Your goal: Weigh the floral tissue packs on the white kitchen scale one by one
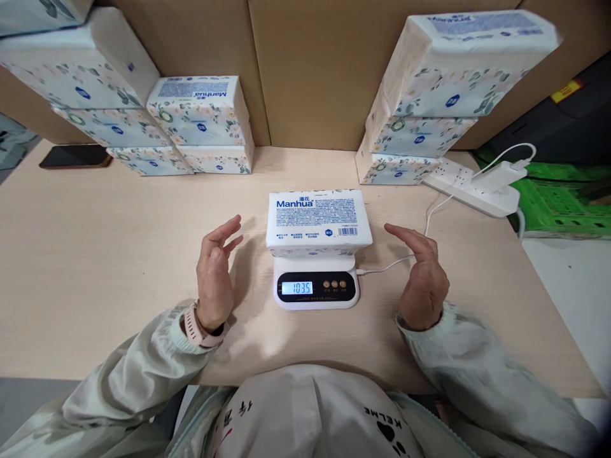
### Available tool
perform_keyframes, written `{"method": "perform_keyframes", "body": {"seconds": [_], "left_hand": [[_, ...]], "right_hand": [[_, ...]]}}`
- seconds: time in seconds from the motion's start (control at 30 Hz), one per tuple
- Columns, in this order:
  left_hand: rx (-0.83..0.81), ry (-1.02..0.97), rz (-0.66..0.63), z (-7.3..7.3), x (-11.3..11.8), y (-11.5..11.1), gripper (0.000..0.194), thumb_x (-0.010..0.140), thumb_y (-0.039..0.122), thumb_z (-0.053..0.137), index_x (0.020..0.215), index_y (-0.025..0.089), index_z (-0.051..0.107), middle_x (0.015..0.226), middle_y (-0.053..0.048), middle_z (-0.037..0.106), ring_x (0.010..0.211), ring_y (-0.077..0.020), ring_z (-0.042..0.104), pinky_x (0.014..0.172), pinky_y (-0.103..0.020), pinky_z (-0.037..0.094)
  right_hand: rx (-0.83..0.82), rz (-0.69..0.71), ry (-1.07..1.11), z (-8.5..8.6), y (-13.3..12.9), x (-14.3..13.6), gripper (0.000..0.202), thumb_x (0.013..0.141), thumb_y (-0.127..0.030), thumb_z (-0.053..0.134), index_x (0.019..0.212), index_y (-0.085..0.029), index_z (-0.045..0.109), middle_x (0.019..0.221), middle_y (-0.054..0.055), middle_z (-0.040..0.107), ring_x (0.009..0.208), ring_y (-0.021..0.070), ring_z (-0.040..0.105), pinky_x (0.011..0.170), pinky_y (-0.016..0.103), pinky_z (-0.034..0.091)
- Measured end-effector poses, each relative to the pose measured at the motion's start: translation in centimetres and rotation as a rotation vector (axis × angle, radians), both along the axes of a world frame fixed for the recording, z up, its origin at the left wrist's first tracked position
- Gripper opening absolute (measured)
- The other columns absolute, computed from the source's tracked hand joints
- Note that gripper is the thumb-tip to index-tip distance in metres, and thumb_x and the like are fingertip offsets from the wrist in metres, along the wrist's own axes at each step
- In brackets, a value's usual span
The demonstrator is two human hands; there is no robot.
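Observation:
A white and blue Manhua tissue pack (319, 219) lies flat on a white digital scale (316, 303), label side up. The scale's lit display (296, 288) shows digits that look like 103.5. Left of the pack, my left hand (216, 273) is held with its fingers apart and nothing in it. On the other side, my right hand (422, 277) is likewise open and empty. Neither hand touches the pack or the scale.
Stacked tissue packs (198, 127) stand at the back left, and another stack (420, 137) at the back right. A phone (75, 156) lies at the far left. A power strip (491, 191) sits right, its white cable (389, 265) running to the scale. Cardboard (310, 76) stands behind.

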State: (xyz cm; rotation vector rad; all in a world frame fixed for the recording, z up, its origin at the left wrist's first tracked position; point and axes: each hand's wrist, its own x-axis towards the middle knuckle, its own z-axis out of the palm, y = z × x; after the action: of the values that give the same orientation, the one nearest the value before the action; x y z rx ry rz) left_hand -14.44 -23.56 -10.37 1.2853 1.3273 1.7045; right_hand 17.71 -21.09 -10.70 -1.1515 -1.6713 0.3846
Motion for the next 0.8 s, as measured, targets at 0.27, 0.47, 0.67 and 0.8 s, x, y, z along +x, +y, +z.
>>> {"method": "perform_keyframes", "body": {"seconds": [0.27,0.47,0.67,0.8], "left_hand": [[-0.016,0.018,0.008,0.2,0.0,0.0,0.043,0.105,0.058,0.051,0.127,0.026,0.071,0.149,-0.010,0.065,0.143,-0.0293,0.058,0.115,-0.050,0.050],[-0.014,0.029,0.005,0.3,-0.1,-0.1,0.045,0.106,0.057,0.051,0.128,0.023,0.071,0.146,-0.012,0.066,0.144,-0.0311,0.058,0.119,-0.054,0.049],[-0.086,0.093,-0.234,0.4,-0.2,-0.4,0.056,0.109,0.060,0.046,0.150,0.027,0.065,0.164,-0.007,0.052,0.161,-0.0292,0.038,0.139,-0.055,0.021],[-0.081,0.155,-0.463,1.8,0.7,-0.5,0.061,0.110,0.059,0.043,0.164,0.033,0.049,0.172,-0.001,0.040,0.167,-0.0270,0.023,0.142,-0.053,0.013]], "right_hand": [[0.044,0.075,-0.018,-0.5,0.3,-0.1,0.051,0.110,-0.041,0.031,0.149,-0.037,0.063,0.141,0.001,0.073,0.133,0.0315,0.064,0.121,0.060,0.043],[0.017,0.099,-0.054,-0.3,0.3,0.0,0.051,0.111,-0.042,0.030,0.151,-0.037,0.061,0.143,0.001,0.072,0.136,0.0297,0.063,0.123,0.059,0.041],[-0.200,0.243,-0.036,-0.4,0.5,-0.9,0.057,0.111,-0.051,0.031,0.166,-0.039,0.038,0.169,-0.001,0.049,0.158,0.0280,0.044,0.134,0.057,0.034],[-0.315,0.405,-0.013,0.1,-0.1,-2.0,0.065,0.109,-0.053,0.038,0.171,-0.041,0.022,0.176,-0.002,0.038,0.164,0.0260,0.036,0.136,0.054,0.034]]}}
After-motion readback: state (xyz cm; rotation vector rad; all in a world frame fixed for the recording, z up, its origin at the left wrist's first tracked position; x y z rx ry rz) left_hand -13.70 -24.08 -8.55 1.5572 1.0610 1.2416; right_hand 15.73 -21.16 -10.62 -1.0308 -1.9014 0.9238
